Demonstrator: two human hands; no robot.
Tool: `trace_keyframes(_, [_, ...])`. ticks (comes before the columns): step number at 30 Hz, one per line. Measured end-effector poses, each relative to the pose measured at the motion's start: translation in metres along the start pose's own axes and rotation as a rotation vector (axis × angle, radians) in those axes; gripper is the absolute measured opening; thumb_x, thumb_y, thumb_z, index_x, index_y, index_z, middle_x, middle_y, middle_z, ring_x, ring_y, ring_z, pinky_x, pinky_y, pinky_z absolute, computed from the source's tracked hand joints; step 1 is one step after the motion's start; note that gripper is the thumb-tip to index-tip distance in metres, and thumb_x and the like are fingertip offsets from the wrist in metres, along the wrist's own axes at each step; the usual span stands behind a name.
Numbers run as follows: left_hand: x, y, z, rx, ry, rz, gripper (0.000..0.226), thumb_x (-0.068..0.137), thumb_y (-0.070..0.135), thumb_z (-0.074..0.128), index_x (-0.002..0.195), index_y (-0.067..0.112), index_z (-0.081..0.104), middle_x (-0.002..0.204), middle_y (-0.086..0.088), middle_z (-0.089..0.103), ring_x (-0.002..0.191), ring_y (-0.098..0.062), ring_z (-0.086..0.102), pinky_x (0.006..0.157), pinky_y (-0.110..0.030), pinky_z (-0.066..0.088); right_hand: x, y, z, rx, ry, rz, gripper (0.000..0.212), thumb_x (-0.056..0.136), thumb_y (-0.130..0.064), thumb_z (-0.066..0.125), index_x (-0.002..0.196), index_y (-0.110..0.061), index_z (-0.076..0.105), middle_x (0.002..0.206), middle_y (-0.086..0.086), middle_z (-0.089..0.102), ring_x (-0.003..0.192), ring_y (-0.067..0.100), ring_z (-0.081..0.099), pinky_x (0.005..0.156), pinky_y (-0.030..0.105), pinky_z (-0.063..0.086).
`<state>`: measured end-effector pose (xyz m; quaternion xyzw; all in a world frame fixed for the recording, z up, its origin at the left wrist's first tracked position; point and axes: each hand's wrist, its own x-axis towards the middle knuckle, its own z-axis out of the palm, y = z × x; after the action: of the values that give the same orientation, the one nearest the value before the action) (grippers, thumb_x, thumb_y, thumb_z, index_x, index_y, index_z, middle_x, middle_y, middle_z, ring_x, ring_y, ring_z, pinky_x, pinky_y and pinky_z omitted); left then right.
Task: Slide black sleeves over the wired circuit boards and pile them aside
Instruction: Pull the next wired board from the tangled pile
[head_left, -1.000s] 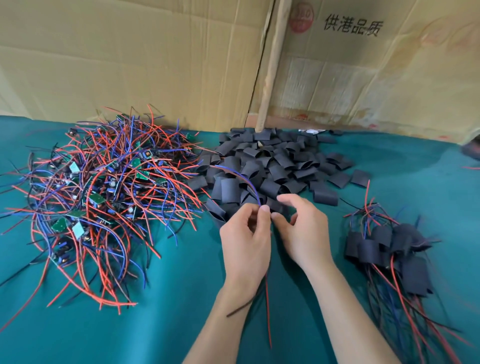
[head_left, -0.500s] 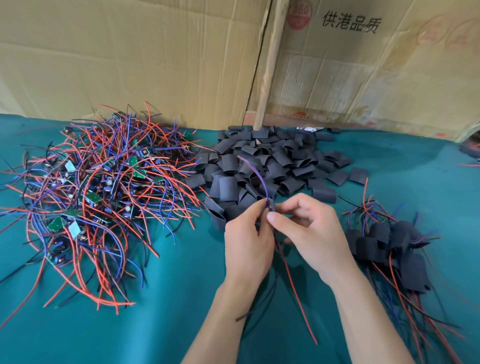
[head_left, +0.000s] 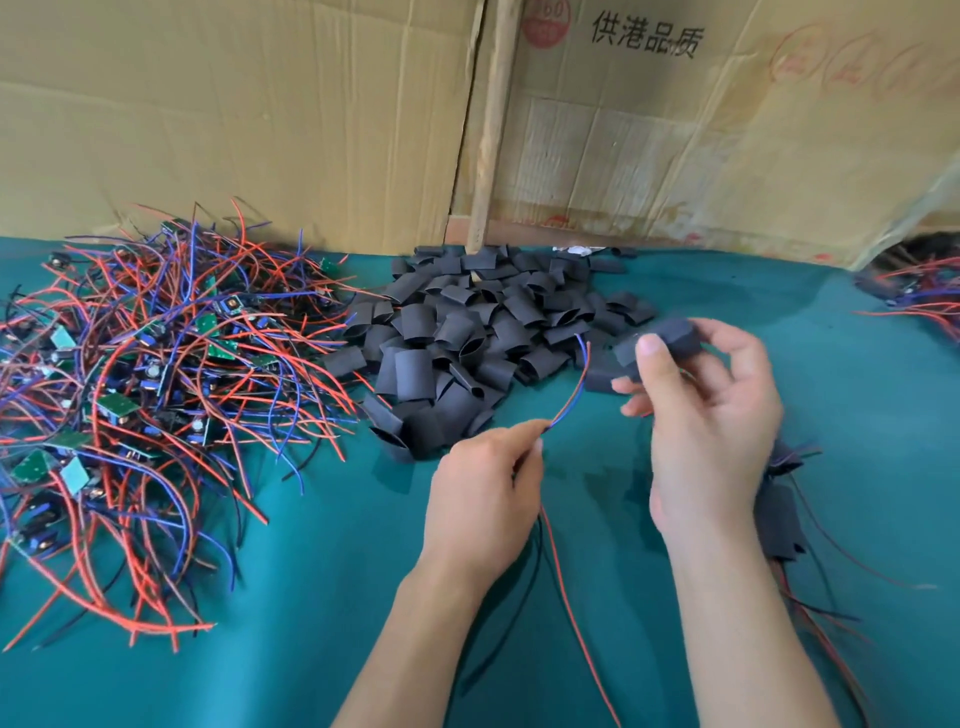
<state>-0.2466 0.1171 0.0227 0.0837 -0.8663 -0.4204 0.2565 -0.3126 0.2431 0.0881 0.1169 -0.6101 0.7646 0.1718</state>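
A person works at a teal-covered tabletop (head_left: 322, 597) backed by upright cardboard panels (head_left: 234, 119), which close off its far edge; a thin wooden strip (head_left: 491, 130) stands where two panels meet.

The left hand (head_left: 480, 512) pinches a red and blue wire pair (head_left: 571, 387) between thumb and forefinger, the free ends arching up toward the right; a red wire and a black wire (head_left: 569, 608) trail from under this hand toward the near edge. Whether a circuit board sits inside the palm cannot be told.

The right hand (head_left: 711, 431), raised just beside the wire tips and apart from them, holds one black sleeve (head_left: 662, 340) between the thumb and curled fingers (head_left: 652, 364).

Three heaps flank the hands. At left sprawls a tangle of wired circuit boards (head_left: 150, 395), too many to count, its wires spilling toward the near edge. Behind the hands, a mound of loose black sleeves (head_left: 467, 338), several dozen, reaches back to the cardboard. By the right forearm lies a small pile of sleeved boards (head_left: 779, 514), partly hidden, number unclear. More red and blue wires (head_left: 914, 296) show at the far right edge.

Open cloth lies between the two big heaps and the near edge, on either side of the forearms.
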Motion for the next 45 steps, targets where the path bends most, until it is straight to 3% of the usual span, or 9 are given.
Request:
trace_keyframes(9, [-0.002, 0.005, -0.001, 0.086, -0.06, 0.022, 0.038, 0.096, 0.032, 0.04, 0.114, 0.022, 0.071, 0.089, -0.003, 0.071, 0.088, -0.034, 0.062, 0.073, -0.045, 0.053, -0.005, -0.006, 0.004, -0.211, -0.033, -0.22, 0.028, 0.088, -0.023, 0.078, 0.105, -0.03, 0.057, 0.092, 0.003, 0.078, 0.076, 0.029, 0.07, 0.071, 0.041, 0.055])
trace_keyframes(12, [-0.003, 0.004, 0.0, 0.095, -0.043, 0.034, 0.035, 0.096, 0.031, 0.04, 0.109, 0.02, 0.07, 0.085, -0.002, 0.068, 0.085, -0.034, 0.061, 0.07, -0.046, 0.052, -0.007, 0.002, 0.004, -0.379, -0.044, -0.239, 0.031, 0.086, -0.024, 0.08, 0.106, -0.029, 0.058, 0.087, -0.009, 0.076, 0.068, 0.017, 0.066, 0.068, 0.039, 0.054])
trace_keyframes(18, [-0.002, 0.004, 0.0, 0.044, 0.035, 0.023, 0.029, 0.097, 0.027, 0.047, 0.11, 0.019, 0.071, 0.089, -0.004, 0.071, 0.084, -0.033, 0.064, 0.071, -0.046, 0.053, -0.006, 0.013, 0.003, -0.358, -0.114, 0.016, 0.029, 0.081, -0.025, 0.083, 0.099, -0.031, 0.061, 0.083, -0.005, 0.079, 0.076, 0.019, 0.073, 0.077, 0.049, 0.059])
trace_keyframes(22, [-0.001, 0.001, -0.001, 0.006, 0.089, 0.011, 0.021, 0.101, 0.022, 0.054, 0.109, 0.018, 0.072, 0.09, -0.006, 0.073, 0.083, -0.032, 0.065, 0.071, -0.045, 0.053, -0.011, 0.019, 0.009, -0.262, -0.164, 0.119, 0.029, 0.082, -0.014, 0.084, 0.099, -0.023, 0.064, 0.084, 0.0, 0.079, 0.07, 0.013, 0.071, 0.068, 0.039, 0.054])
trace_keyframes(28, [-0.002, 0.006, -0.002, 0.057, 0.033, 0.013, 0.031, 0.097, 0.032, 0.044, 0.108, 0.021, 0.071, 0.087, -0.001, 0.07, 0.082, -0.031, 0.063, 0.07, -0.045, 0.053, -0.005, 0.008, 0.005, -0.123, 0.104, -0.052, 0.029, 0.084, -0.014, 0.082, 0.099, -0.025, 0.059, 0.087, 0.004, 0.079, 0.071, 0.016, 0.07, 0.079, 0.047, 0.061])
trace_keyframes(33, [-0.004, 0.007, -0.001, 0.112, 0.013, 0.049, 0.021, 0.1, 0.025, 0.052, 0.111, 0.022, 0.07, 0.079, -0.001, 0.062, 0.077, -0.033, 0.057, 0.065, -0.045, 0.051, -0.002, 0.003, -0.001, -0.088, 0.171, -0.072, 0.03, 0.085, -0.014, 0.081, 0.097, -0.027, 0.058, 0.092, 0.003, 0.08, 0.076, 0.019, 0.072, 0.082, 0.046, 0.062])
trace_keyframes(37, [-0.005, 0.01, -0.002, 0.164, 0.004, 0.065, 0.016, 0.1, 0.022, 0.055, 0.109, 0.022, 0.068, 0.076, -0.002, 0.055, 0.074, -0.034, 0.054, 0.061, -0.046, 0.05, -0.001, 0.003, -0.004, -0.107, 0.117, -0.041, 0.03, 0.084, -0.015, 0.083, 0.099, -0.024, 0.058, 0.093, 0.006, 0.08, 0.077, 0.021, 0.072, 0.082, 0.048, 0.061])
trace_keyframes(41, [-0.005, 0.01, -0.003, 0.178, -0.001, 0.067, 0.016, 0.099, 0.022, 0.055, 0.109, 0.022, 0.067, 0.078, -0.002, 0.055, 0.075, -0.034, 0.054, 0.062, -0.046, 0.05, 0.003, -0.001, -0.008, -0.157, 0.016, 0.005, 0.03, 0.079, -0.024, 0.083, 0.098, -0.022, 0.06, 0.087, 0.003, 0.08, 0.069, 0.018, 0.068, 0.069, 0.03, 0.057])
trace_keyframes(45, [-0.005, 0.009, -0.002, 0.155, 0.03, 0.056, 0.019, 0.098, 0.023, 0.053, 0.107, 0.021, 0.069, 0.077, -0.002, 0.057, 0.074, -0.035, 0.055, 0.062, -0.046, 0.051, 0.004, 0.001, -0.012, -0.23, -0.121, 0.065, 0.027, 0.083, -0.014, 0.082, 0.097, -0.023, 0.061, 0.082, -0.002, 0.079, 0.063, 0.012, 0.067, 0.063, 0.024, 0.055])
